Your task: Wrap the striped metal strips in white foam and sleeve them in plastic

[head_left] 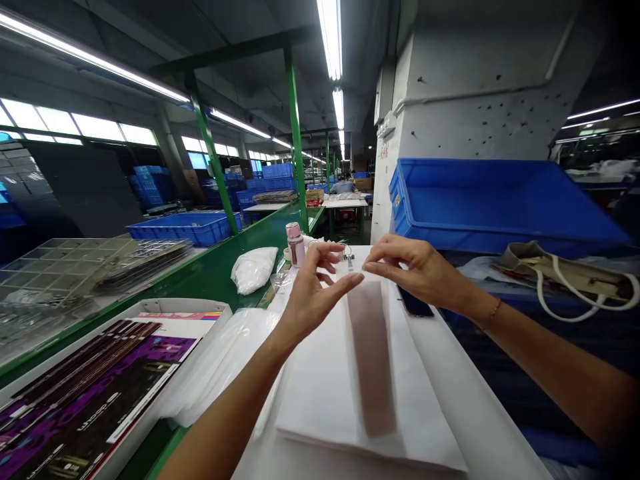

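A brown strip, blurred by motion, hangs over the white paper inside what looks like a clear plastic sleeve. My left hand holds the sleeve near its top, thumb in front and fingers curled behind. Close by on the right, my right hand pinches thumb against fingers at the sleeve's upper edge; its exact grip is hard to see. Past the right hand a dark phone lies on the table. Behind my left hand stands a pink bottle.
Left of the table, a white box holds printed dark and purple packaging. Plastic bags lie between box and paper, and a white bag sits behind. At right are a large blue bin and a beige handbag.
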A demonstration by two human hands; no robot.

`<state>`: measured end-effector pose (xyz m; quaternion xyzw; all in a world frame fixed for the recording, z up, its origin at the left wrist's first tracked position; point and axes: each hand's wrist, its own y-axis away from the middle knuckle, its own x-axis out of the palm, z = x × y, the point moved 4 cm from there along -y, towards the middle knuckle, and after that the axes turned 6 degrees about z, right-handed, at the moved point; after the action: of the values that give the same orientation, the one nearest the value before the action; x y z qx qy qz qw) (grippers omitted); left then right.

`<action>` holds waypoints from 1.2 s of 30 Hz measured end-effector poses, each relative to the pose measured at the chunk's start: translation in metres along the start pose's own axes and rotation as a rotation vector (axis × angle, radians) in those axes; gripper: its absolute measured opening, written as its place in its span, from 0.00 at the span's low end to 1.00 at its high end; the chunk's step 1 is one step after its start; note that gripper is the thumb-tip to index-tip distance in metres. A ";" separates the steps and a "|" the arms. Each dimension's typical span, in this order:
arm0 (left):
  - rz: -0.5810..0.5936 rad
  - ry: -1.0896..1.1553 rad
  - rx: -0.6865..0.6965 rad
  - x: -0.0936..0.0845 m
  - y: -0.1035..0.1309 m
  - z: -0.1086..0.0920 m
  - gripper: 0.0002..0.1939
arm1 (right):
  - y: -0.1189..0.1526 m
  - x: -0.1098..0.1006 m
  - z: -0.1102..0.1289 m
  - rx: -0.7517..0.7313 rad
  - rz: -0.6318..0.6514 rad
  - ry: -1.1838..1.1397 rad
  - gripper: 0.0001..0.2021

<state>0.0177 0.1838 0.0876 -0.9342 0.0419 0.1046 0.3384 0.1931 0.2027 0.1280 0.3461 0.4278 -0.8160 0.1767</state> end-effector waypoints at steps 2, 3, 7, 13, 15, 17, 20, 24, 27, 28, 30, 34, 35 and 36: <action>0.132 0.005 0.013 0.006 -0.003 -0.002 0.19 | 0.007 -0.002 0.006 -0.014 -0.014 0.016 0.10; 0.186 0.024 0.010 0.009 -0.004 -0.002 0.16 | 0.010 -0.003 0.009 -0.017 -0.017 0.021 0.10; 0.213 0.136 -0.012 0.018 -0.004 -0.001 0.11 | 0.024 -0.008 0.002 0.061 -0.007 -0.052 0.10; 0.124 0.218 -0.038 0.025 0.001 0.002 0.16 | 0.037 -0.005 -0.018 0.228 0.025 -0.284 0.15; 0.087 0.226 -0.048 0.025 0.002 0.001 0.16 | 0.039 -0.006 -0.014 0.214 -0.009 -0.322 0.14; 0.059 0.216 -0.031 0.024 0.002 -0.003 0.16 | 0.040 -0.008 -0.008 0.183 -0.044 -0.341 0.12; 0.049 0.193 0.036 0.023 0.002 -0.009 0.18 | 0.044 -0.010 -0.001 0.143 -0.085 -0.329 0.09; 0.078 0.250 -0.034 0.028 0.006 -0.001 0.19 | 0.051 -0.007 -0.001 0.094 -0.119 -0.256 0.09; 0.088 0.315 -0.128 0.033 0.010 0.008 0.20 | 0.056 -0.005 -0.003 0.083 -0.156 -0.200 0.10; 0.092 0.334 -0.142 0.035 0.011 0.010 0.20 | 0.057 -0.005 -0.002 0.080 -0.163 -0.186 0.10; 0.094 0.362 -0.149 0.038 0.012 0.011 0.17 | 0.057 -0.004 -0.001 0.083 -0.160 -0.176 0.10; 0.064 0.384 -0.131 0.041 0.012 0.009 0.12 | 0.057 0.000 0.001 0.155 -0.086 -0.216 0.10; 0.056 0.382 -0.130 0.042 0.012 0.008 0.12 | 0.056 0.001 0.001 0.170 -0.067 -0.228 0.10; 0.055 0.380 -0.130 0.042 0.012 0.007 0.12 | 0.056 0.002 0.001 0.179 -0.058 -0.237 0.11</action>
<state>0.0559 0.1786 0.0655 -0.9555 0.1235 -0.0617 0.2607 0.2239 0.1698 0.0943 0.2493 0.3393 -0.8908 0.1710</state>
